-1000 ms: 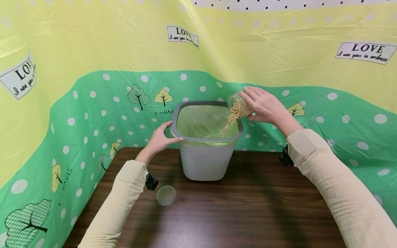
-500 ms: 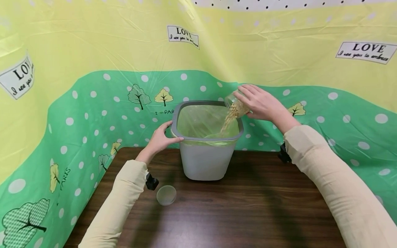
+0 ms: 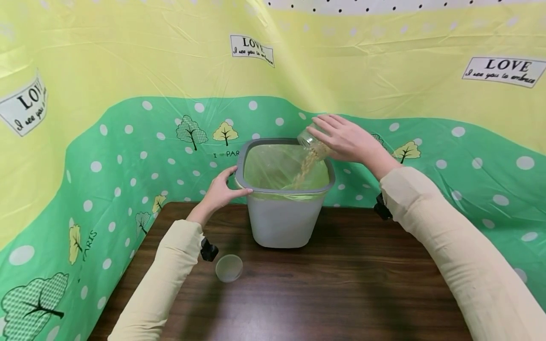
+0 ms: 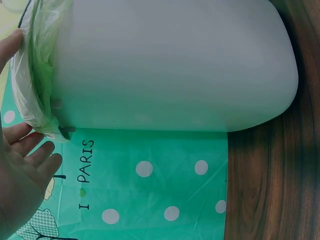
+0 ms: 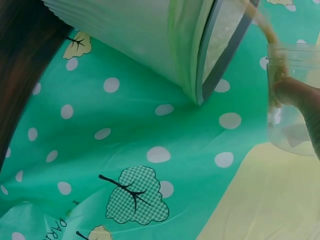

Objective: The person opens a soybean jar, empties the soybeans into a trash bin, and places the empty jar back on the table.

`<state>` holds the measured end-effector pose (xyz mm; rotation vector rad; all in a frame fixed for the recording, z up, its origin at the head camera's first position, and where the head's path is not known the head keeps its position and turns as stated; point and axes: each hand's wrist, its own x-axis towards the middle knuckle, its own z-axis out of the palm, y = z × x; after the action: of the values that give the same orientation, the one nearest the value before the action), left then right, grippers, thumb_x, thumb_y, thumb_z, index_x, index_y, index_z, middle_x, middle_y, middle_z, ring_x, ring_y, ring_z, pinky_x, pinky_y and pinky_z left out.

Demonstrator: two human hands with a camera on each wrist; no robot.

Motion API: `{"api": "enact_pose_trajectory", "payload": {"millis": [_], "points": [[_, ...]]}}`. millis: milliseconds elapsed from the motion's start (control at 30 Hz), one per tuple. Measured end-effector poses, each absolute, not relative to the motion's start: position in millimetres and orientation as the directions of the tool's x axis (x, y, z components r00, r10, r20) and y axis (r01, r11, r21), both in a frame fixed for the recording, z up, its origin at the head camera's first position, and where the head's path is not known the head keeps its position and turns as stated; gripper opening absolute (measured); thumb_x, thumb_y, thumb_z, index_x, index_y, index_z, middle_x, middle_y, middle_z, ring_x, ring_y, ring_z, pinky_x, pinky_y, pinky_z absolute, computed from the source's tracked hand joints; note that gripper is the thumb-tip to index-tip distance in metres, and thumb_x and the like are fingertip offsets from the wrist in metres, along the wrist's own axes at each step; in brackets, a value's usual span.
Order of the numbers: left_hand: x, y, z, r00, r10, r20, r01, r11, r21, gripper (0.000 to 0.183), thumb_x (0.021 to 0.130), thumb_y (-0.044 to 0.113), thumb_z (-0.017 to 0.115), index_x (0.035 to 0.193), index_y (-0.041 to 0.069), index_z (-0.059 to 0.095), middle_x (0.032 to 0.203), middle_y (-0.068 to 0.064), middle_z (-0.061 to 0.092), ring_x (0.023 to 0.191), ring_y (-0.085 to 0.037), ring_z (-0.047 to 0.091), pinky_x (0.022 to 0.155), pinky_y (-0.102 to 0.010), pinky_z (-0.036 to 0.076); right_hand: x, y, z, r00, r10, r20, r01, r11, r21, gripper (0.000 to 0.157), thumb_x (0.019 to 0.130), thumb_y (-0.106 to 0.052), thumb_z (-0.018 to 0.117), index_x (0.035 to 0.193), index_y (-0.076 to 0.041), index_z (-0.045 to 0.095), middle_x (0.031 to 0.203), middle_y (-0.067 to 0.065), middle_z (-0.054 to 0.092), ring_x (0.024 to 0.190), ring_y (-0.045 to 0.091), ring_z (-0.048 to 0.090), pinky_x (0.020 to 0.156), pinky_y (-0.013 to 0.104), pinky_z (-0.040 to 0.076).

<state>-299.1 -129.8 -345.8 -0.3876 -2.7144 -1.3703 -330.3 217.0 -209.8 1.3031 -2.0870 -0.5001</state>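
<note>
A light grey trash can (image 3: 285,222) with a darker grey rim stands on the table, lined with a thin green bag (image 3: 268,163). My left hand (image 3: 219,192) holds its rim at the near left corner, thumb in front and fingers at the side. Above the opening's right side, my right hand (image 3: 347,139) grips a clear jar (image 3: 304,139) tipped with its mouth down and to the left. Pale yellow beans (image 3: 308,163), like soybeans, stream from it into the lined can. In the right wrist view few beans show inside the jar (image 5: 287,132).
A round clear lid (image 3: 229,268) lies on the dark wood table (image 3: 298,293), in front and left of the can. Close behind the table hangs a green and yellow printed cloth (image 3: 170,128), which also closes off the left side.
My right hand has shifted left and slightly up with the jar, tilting it further. The bean stream has moved left, and fewer beans show in the jar. My left hand keeps its place.
</note>
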Motion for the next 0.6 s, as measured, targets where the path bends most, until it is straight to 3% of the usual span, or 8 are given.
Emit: {"api": "enact_pose_trajectory", "payload": {"millis": [200, 433, 600], "points": [[-299.7, -130.4, -346.5, -0.966, 0.190, 0.178, 0.256, 0.571, 0.780, 0.093, 0.070, 0.055, 0.070, 0.143, 0.017, 0.028, 0.146, -0.005, 0.028, 0.135, -0.024, 0.022, 0.104, -0.049, 0.027, -330.6, 209.3, -207.6, -0.353, -0.907, 0.228, -0.647, 0.413, 0.641, 0.070, 0.073, -0.014, 0.074, 0.134, -0.001, 0.041, 0.134, 0.024, 0.039, 0.125, 0.037, 0.035, 0.104, 0.046, 0.028], [-299.4, -130.6, -346.5, -0.966, 0.191, 0.175, 0.254, 0.565, 0.785, 0.093, 0.069, 0.055, 0.070, 0.143, 0.017, 0.028, 0.146, -0.005, 0.027, 0.134, -0.024, 0.022, 0.104, -0.049, 0.028, -329.7, 202.5, -207.9, -0.317, -0.933, 0.172, -0.631, 0.342, 0.696, 0.062, 0.079, 0.002, 0.065, 0.136, -0.003, 0.041, 0.137, 0.022, 0.039, 0.127, 0.035, 0.034, 0.106, 0.045, 0.025], [-299.4, -130.5, -346.6, -0.966, 0.189, 0.176, 0.254, 0.568, 0.783, 0.093, 0.069, 0.056, 0.070, 0.143, 0.017, 0.028, 0.146, -0.004, 0.027, 0.134, -0.024, 0.023, 0.103, -0.049, 0.028, -328.3, 199.8, -208.5, -0.287, -0.952, 0.109, -0.595, 0.267, 0.758, 0.071, 0.074, 0.009, 0.068, 0.137, -0.004, 0.038, 0.139, 0.020, 0.037, 0.129, 0.034, 0.032, 0.106, 0.045, 0.025]]}}
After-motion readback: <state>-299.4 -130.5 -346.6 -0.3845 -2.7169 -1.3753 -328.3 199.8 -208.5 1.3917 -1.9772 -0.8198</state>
